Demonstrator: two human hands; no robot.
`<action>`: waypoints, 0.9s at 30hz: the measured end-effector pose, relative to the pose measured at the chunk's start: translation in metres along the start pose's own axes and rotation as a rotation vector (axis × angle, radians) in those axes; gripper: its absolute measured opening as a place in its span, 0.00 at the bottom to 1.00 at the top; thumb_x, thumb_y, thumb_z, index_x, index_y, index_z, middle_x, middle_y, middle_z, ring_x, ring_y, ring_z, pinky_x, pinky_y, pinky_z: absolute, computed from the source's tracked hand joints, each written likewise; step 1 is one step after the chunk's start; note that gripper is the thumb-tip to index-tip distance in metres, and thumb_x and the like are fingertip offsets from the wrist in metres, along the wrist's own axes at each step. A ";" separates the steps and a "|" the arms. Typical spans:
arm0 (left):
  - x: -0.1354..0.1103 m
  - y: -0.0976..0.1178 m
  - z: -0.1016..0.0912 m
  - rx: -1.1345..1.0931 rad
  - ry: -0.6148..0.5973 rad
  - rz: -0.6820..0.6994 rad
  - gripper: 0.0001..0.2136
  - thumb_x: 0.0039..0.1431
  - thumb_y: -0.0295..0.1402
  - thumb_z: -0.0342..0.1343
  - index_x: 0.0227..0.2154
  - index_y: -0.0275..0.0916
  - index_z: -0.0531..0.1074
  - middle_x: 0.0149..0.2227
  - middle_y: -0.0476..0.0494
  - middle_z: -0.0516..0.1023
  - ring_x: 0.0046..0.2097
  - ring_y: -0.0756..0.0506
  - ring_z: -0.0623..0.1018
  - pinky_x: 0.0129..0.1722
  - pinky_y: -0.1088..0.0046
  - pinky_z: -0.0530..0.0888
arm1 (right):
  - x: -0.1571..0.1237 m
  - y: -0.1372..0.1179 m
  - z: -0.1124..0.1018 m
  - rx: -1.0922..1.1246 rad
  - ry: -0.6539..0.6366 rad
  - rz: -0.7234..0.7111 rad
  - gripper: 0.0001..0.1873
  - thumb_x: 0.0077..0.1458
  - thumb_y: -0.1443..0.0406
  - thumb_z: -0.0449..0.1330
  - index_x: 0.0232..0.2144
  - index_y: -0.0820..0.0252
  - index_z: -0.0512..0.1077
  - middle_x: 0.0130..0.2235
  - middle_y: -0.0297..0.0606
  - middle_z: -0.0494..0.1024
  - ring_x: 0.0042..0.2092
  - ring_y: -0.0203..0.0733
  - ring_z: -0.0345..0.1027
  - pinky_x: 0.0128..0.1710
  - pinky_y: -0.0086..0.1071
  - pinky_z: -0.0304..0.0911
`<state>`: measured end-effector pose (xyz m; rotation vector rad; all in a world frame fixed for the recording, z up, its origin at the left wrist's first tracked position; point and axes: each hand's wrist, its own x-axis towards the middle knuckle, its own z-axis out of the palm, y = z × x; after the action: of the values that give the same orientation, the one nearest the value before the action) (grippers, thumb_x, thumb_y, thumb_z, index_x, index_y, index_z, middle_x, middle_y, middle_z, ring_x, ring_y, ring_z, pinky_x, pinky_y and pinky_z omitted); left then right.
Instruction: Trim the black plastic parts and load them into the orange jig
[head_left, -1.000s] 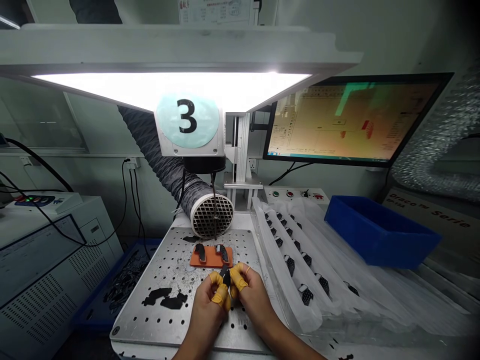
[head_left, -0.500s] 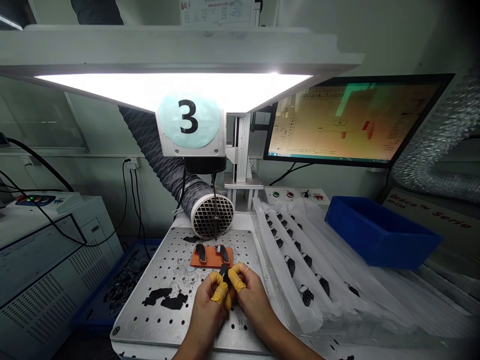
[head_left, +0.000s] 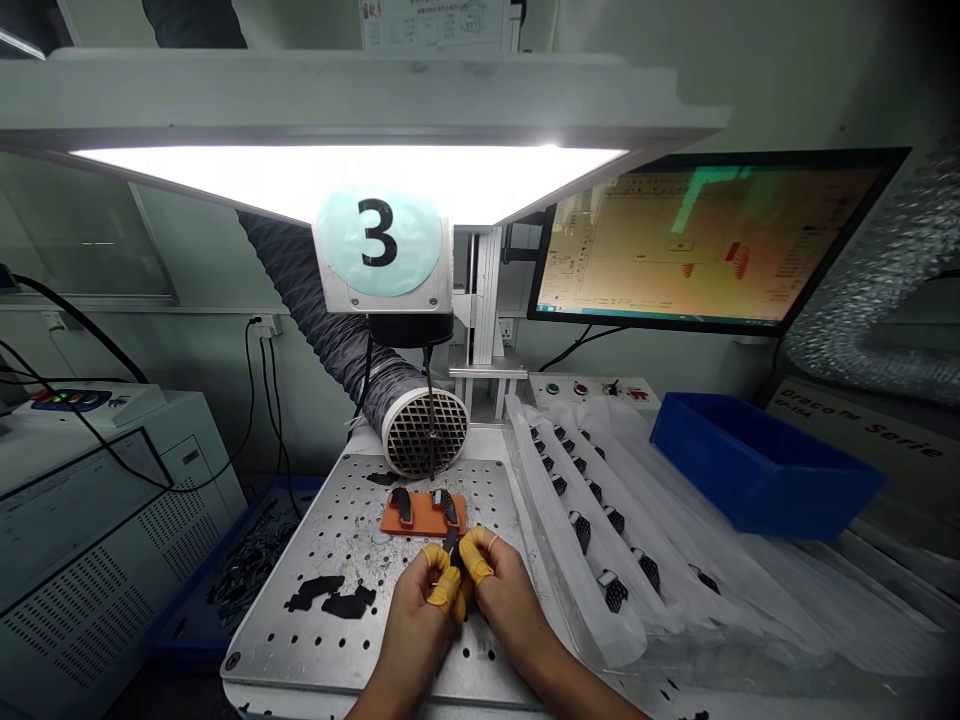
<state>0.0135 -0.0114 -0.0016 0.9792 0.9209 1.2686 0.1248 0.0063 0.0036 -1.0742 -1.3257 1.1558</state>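
Observation:
A small black part (head_left: pixel 452 543) is pinched between my two hands, just in front of the orange fixture block. My left hand (head_left: pixel 424 605) is closed on it from the left, and my right hand (head_left: pixel 496 580) from the right. Yellow finger cots cover several fingertips of both hands and hide most of the part. On the orange block (head_left: pixel 426 519) stand two dark pieces: a black one (head_left: pixel 403 505) at left and a patterned one (head_left: pixel 445 507) at right. Flat black scraps (head_left: pixel 345 605) lie on the perforated metal plate (head_left: pixel 300 655) left of my hands.
Right of the plate, a tray lined with white foam sheet (head_left: pixel 622 635) holds rows of patterned black parts. Behind it stands a blue bin (head_left: pixel 757 470). A round duct grille (head_left: pixel 425 433) and a machine head marked 3 (head_left: pixel 379 240) are beyond the block. A blue crate (head_left: pixel 251 560) sits lower left.
Both hands stay together on the small black part, with slight finger shifts. The part and fingertips have moved very slightly to the right. The pieces on the orange block have not moved.

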 end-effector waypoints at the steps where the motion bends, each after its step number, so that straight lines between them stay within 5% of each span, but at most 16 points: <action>1: 0.000 0.000 0.000 -0.001 0.000 0.000 0.09 0.49 0.36 0.58 0.25 0.37 0.66 0.19 0.56 0.64 0.17 0.58 0.55 0.16 0.83 0.52 | 0.000 0.000 0.000 0.003 -0.001 0.001 0.09 0.53 0.63 0.54 0.24 0.59 0.62 0.24 0.30 0.63 0.26 0.35 0.56 0.24 0.27 0.52; 27: 0.001 0.000 0.000 0.017 0.007 -0.004 0.09 0.48 0.37 0.58 0.24 0.38 0.66 0.16 0.58 0.62 0.15 0.58 0.51 0.14 0.82 0.49 | 0.000 0.001 0.000 -0.001 -0.004 0.000 0.10 0.54 0.61 0.55 0.24 0.59 0.61 0.23 0.31 0.64 0.25 0.35 0.58 0.23 0.27 0.52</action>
<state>0.0137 -0.0109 -0.0014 0.9862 0.9394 1.2636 0.1251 0.0060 0.0029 -1.0732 -1.3293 1.1585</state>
